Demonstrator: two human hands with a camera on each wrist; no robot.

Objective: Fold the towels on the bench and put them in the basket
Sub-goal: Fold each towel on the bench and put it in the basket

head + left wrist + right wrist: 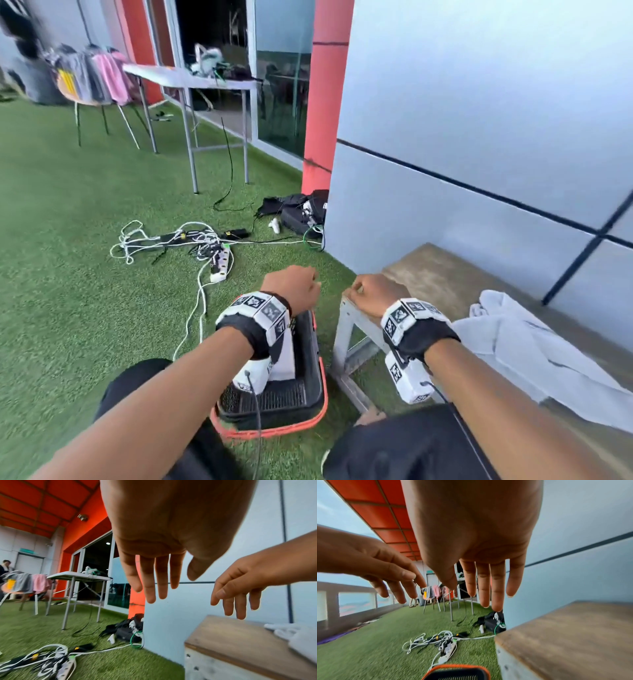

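A crumpled white towel (513, 349) lies on the wooden bench (442, 274) at my right; its edge shows in the left wrist view as the towel (295, 635). The black basket with an orange rim (310, 390) stands on the turf by the bench's end, with a white folded piece (286, 353) inside, partly hidden by my left wrist. My left hand (308, 291) hovers over the basket. My right hand (363, 291) hovers over the bench's near corner. Both wrist views show the left hand (171, 588) and right hand (471, 588) with straight fingers, holding nothing.
White cables and a power strip (219, 260) sprawl on the green turf ahead. A black bag (301, 212) lies against the grey wall (479, 137). Farther off stand a folding table (191, 80) and a chair hung with clothes (92, 78).
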